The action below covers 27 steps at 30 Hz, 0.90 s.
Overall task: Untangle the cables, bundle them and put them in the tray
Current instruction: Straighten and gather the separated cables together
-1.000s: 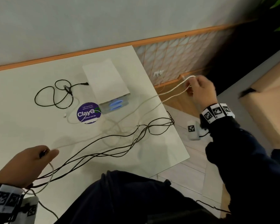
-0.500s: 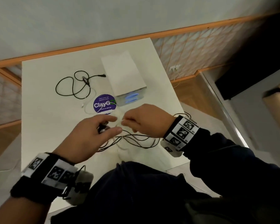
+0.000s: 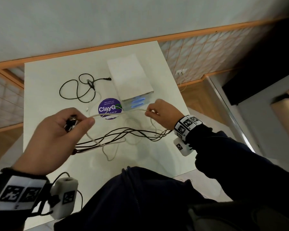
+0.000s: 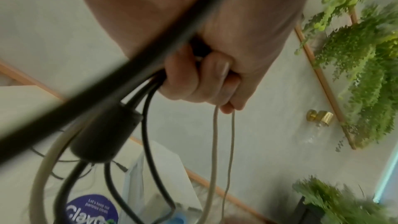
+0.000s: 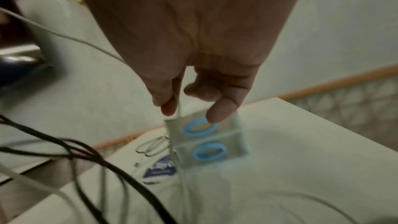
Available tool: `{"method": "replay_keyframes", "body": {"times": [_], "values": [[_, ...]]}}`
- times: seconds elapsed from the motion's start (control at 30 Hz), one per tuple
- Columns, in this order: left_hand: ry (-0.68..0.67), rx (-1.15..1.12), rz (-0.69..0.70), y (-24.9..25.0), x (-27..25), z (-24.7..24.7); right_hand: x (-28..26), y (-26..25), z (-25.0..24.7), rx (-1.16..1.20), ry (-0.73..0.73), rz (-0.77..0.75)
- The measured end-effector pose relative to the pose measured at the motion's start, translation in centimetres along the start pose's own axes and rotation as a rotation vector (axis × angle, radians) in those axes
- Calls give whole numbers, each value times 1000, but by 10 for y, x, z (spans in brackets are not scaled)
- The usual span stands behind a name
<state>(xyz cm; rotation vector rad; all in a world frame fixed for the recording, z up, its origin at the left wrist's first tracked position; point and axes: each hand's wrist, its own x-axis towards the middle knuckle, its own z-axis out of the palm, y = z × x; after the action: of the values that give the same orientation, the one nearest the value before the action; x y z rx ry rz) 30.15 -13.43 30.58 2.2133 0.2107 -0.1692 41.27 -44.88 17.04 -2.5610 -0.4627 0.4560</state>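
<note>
A white cable (image 3: 117,113) runs taut between my two hands above the table. My left hand (image 3: 78,120) pinches one part of it and also grips black connectors, with a bundle of black cables (image 3: 132,131) trailing right across the table. In the left wrist view, my left hand (image 4: 204,77) has its fingers curled round the black cables (image 4: 148,125), and the white cable (image 4: 215,142) hangs in a loop. My right hand (image 3: 150,111) pinches the white cable (image 5: 183,168) between thumb and forefinger (image 5: 168,108). A white box (image 3: 130,77) with a clear front and blue rings (image 5: 206,139) stands behind.
Another black cable (image 3: 77,89) lies in loose loops at the table's far left. A round purple ClayGo sticker (image 3: 109,108) sits beside the box. The white table (image 3: 45,90) ends at the right, with wooden floor (image 3: 200,97) beyond. My dark-clothed lap is below.
Half a second ago my hands were close together over the table's middle. They have drawn apart, left hand to the left and right hand to the right, stretching the white cable between them.
</note>
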Motion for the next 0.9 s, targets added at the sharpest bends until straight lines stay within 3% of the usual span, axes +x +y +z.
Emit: {"method": "replay_keyframes", "body": {"times": [0.23, 0.37, 0.5, 0.6, 0.7, 0.9], "values": [[59, 203, -30, -59, -5, -62, -2, 67, 10, 39, -22, 344], [49, 220, -41, -93, -2, -83, -1, 70, -9, 338, 69, 445], [2, 253, -37, -133, 2, -86, -8, 49, -43, 838, 315, 387], [-40, 249, -92, -133, 2, -71, -18, 45, -75, 954, 466, 341], [-100, 271, -88, -137, -1, -53, -37, 28, -108, 940, 559, 238], [-87, 293, -83, -134, -1, -38, -86, -45, -174, 692, 631, -232]]}}
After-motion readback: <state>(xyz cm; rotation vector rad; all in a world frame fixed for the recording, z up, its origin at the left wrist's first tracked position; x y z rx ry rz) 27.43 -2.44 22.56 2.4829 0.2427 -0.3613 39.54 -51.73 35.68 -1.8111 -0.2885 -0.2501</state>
